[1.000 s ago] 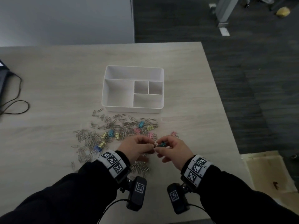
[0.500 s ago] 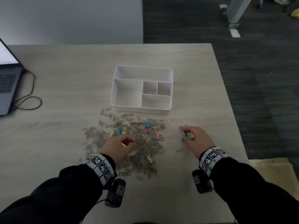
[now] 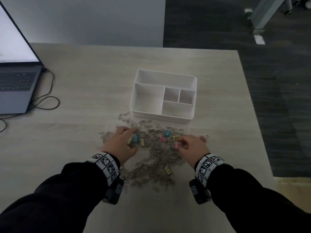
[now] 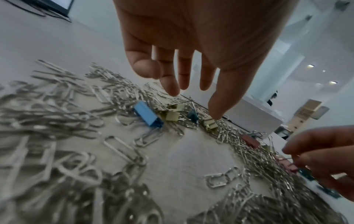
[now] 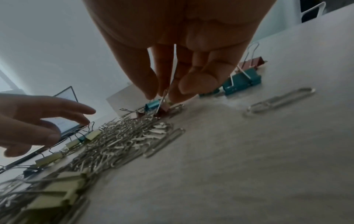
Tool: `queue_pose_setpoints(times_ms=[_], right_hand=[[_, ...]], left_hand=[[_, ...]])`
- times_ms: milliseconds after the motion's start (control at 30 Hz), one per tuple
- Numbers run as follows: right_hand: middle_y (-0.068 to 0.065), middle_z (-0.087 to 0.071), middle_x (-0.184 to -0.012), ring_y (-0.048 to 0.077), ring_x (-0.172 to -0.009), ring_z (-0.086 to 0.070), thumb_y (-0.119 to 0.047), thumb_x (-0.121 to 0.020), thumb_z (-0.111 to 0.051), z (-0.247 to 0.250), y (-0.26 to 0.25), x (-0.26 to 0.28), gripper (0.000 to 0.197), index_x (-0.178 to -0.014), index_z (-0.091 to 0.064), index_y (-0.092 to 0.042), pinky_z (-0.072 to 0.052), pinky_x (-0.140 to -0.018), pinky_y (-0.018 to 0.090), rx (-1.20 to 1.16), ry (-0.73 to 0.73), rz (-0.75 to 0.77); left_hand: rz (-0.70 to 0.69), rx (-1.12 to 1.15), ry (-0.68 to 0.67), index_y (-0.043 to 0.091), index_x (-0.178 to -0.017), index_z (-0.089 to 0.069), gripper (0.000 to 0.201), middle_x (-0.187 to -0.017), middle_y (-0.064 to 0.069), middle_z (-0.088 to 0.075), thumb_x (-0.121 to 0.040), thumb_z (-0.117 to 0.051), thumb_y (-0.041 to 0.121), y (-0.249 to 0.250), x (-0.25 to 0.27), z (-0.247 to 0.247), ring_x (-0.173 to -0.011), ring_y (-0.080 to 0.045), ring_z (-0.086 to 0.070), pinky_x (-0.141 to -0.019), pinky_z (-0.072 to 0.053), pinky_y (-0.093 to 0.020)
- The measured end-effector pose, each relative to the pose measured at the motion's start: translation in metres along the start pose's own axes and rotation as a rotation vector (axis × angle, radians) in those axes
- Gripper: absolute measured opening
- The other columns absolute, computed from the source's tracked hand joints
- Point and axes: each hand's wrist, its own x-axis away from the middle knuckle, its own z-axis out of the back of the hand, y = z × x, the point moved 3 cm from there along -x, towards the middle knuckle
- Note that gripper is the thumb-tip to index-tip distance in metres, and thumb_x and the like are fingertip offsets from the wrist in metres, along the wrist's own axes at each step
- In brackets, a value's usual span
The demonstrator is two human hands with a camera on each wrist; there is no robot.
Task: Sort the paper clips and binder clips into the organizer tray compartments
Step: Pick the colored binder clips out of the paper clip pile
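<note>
Pinched between thumb and fingertips, the right hand (image 3: 193, 147) held the wire handle of a small pink metal binder clip (image 3: 176, 145) at the pile's right edge, clip body hanging just below the grip. Left of it, the left hand (image 3: 120, 145) hovered with fingers loosely spread, holding nothing, over a light-blue binder clip (image 3: 135, 139) among silver wire paper clips (image 3: 156, 167). Beyond the grip, across the wood-grain table (image 3: 84, 106), stood the white plastic organizer tray (image 3: 135, 91), compartments bare; the right hand looked nearer to it.
</note>
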Motion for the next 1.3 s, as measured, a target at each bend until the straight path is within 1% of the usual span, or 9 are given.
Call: queue_pose_setpoints(times_ms=[233, 333, 500, 633, 800, 967, 1067, 1167, 1300], right_hand=[[-0.009, -0.065, -0.078, 0.011, -0.075, -0.060, -0.020, -0.082, -0.067, 0.016, 0.023, 0.012, 0.003, -0.081, -0.069, -0.023, -0.048, -0.073, 0.026, -0.124, 0.099, -0.159], [-0.001, -0.067, -0.082, 0.019, -0.076, -0.059, -0.021, -0.080, -0.070, 0.030, 0.043, 0.016, 0.004, -0.077, -0.068, -0.021, -0.046, -0.072, 0.029, -0.081, 0.168, -0.215], [0.002, -0.055, -0.100, 0.015, -0.086, -0.054, -0.018, -0.080, -0.070, 0.045, 0.056, 0.016, 0.007, -0.088, -0.070, -0.018, -0.041, -0.083, 0.024, -0.045, 0.284, -0.211], [-0.001, -0.050, -0.102, 0.014, -0.082, -0.054, -0.015, -0.083, -0.065, 0.032, 0.030, 0.002, 0.016, -0.098, -0.068, -0.018, -0.047, -0.085, 0.028, -0.041, 0.209, -0.076], [-0.003, -0.051, -0.112, 0.009, -0.083, -0.050, -0.021, -0.087, -0.060, 0.012, -0.004, -0.018, 0.031, -0.117, -0.062, -0.022, -0.042, -0.089, 0.025, -0.031, 0.084, 0.003], [-0.004, -0.050, -0.099, 0.010, -0.088, -0.052, -0.020, -0.087, -0.061, 0.008, -0.012, -0.019, 0.008, -0.093, -0.065, -0.022, -0.042, -0.089, 0.025, -0.024, -0.014, -0.025], [-0.008, -0.054, -0.092, 0.005, -0.078, -0.051, -0.020, -0.085, -0.065, 0.011, -0.007, -0.008, 0.001, -0.084, -0.065, -0.021, -0.040, -0.078, 0.021, -0.091, -0.010, 0.003], [-0.012, -0.060, -0.084, 0.000, -0.069, -0.054, -0.019, -0.084, -0.066, 0.015, 0.006, 0.004, 0.008, -0.080, -0.063, -0.025, -0.038, -0.066, 0.016, -0.202, 0.028, -0.056], [-0.008, -0.064, -0.074, 0.014, -0.071, -0.059, -0.021, -0.082, -0.065, 0.027, 0.031, 0.007, 0.009, -0.076, -0.061, -0.025, -0.042, -0.066, 0.024, -0.144, 0.109, -0.191]], left_hand=[[-0.078, -0.044, -0.034, 0.037, -0.131, -0.050, 0.047, -0.127, 0.004, -0.049, -0.085, -0.060, 0.042, 0.011, -0.014, -0.012, -0.113, -0.018, -0.053, -0.093, -0.046, -0.032], [-0.072, -0.004, -0.032, 0.034, -0.118, -0.062, 0.032, -0.119, 0.005, -0.051, -0.086, -0.061, 0.037, 0.009, -0.016, -0.013, -0.106, -0.016, -0.054, -0.090, -0.045, -0.030], [-0.074, 0.046, -0.052, 0.031, -0.092, -0.071, 0.010, -0.112, 0.007, -0.051, -0.085, -0.064, 0.026, 0.005, -0.017, -0.012, -0.100, -0.014, -0.054, -0.091, -0.046, -0.029], [-0.040, 0.074, -0.033, 0.026, -0.099, -0.069, 0.017, -0.115, 0.005, -0.051, -0.084, -0.065, 0.019, 0.000, -0.016, -0.010, -0.101, -0.014, -0.053, -0.091, -0.043, -0.026], [0.034, 0.135, -0.005, 0.025, -0.103, -0.067, 0.026, -0.106, 0.002, -0.054, -0.079, -0.067, 0.016, -0.011, -0.013, -0.007, -0.087, -0.016, -0.057, -0.088, -0.052, -0.033], [0.082, 0.174, 0.035, 0.029, -0.090, -0.067, 0.014, -0.089, 0.007, -0.060, -0.083, -0.065, 0.017, -0.013, -0.011, -0.004, -0.078, -0.010, -0.059, -0.076, -0.050, -0.027], [0.086, 0.203, 0.038, 0.029, -0.088, -0.070, 0.011, -0.082, 0.009, -0.064, -0.086, -0.064, 0.019, -0.012, -0.009, -0.002, -0.074, -0.007, -0.059, -0.072, -0.050, -0.026], [0.101, 0.219, 0.039, 0.029, -0.091, -0.072, 0.011, -0.081, 0.013, -0.065, -0.087, -0.064, 0.022, -0.014, -0.007, 0.000, -0.075, -0.006, -0.060, -0.073, -0.048, -0.023], [0.161, 0.282, 0.047, 0.030, -0.089, -0.073, 0.010, -0.079, 0.014, -0.067, -0.086, -0.066, 0.024, -0.017, -0.005, 0.001, -0.074, -0.002, -0.060, -0.073, -0.047, -0.021]])
